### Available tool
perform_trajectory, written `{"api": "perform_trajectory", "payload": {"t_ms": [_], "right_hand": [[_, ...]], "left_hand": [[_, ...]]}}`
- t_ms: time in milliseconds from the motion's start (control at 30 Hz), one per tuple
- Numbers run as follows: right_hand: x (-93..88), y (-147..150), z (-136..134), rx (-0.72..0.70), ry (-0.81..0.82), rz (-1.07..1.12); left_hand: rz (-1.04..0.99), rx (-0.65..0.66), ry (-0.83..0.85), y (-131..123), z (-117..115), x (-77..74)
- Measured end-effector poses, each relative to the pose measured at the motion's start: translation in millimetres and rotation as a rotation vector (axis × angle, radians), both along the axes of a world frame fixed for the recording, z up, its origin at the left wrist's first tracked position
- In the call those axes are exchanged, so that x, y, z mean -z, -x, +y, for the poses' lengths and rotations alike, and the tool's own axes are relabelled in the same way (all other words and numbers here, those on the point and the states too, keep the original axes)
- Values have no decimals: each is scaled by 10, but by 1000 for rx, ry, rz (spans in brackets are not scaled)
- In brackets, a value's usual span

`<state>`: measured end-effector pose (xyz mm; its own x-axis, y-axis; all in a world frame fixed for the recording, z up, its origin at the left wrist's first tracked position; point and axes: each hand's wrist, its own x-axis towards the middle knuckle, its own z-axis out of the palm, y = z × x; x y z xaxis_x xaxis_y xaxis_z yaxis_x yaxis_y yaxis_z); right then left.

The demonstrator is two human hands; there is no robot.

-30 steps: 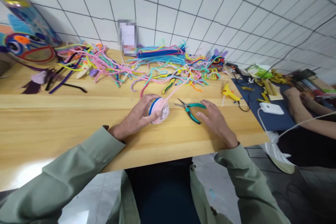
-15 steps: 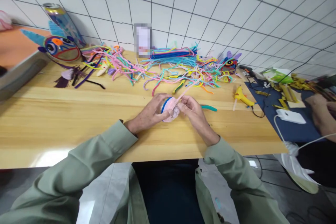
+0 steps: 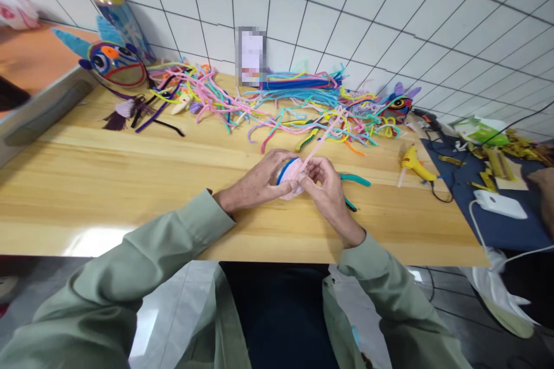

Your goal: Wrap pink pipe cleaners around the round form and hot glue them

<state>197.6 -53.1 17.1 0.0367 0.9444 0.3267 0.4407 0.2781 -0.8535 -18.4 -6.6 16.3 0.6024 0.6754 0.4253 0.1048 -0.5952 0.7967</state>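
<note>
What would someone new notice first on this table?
The bright tangle of pipe cleaners along the far edge of the table, by the tiled wall. At the near middle, the left hand and right hand hold a pink coiled disc; a yellow glue gun lies to their right.

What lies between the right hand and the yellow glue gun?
Teal-handled pliers, partly hidden by the right hand, short of the glue gun; head view.
</note>
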Motion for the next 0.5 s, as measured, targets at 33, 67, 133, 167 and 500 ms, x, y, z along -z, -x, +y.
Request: {"api": "perform_trajectory", "payload": {"t_ms": [33, 67, 133, 167, 500], "right_hand": [[1, 1, -1, 5, -6, -11], [5, -1, 0, 8, -9, -20], [16, -12, 10, 2, -8, -33], [22, -20, 18, -6, -6, -36], [-186, -229, -79, -108, -214, -276]], "left_hand": [[6, 6, 2, 7, 0, -2], [13, 12, 3, 13, 1, -5], [24, 21, 6, 21, 3, -12], [27, 22, 6, 23, 4, -16], [16, -9, 44, 57, -3, -23]]}}
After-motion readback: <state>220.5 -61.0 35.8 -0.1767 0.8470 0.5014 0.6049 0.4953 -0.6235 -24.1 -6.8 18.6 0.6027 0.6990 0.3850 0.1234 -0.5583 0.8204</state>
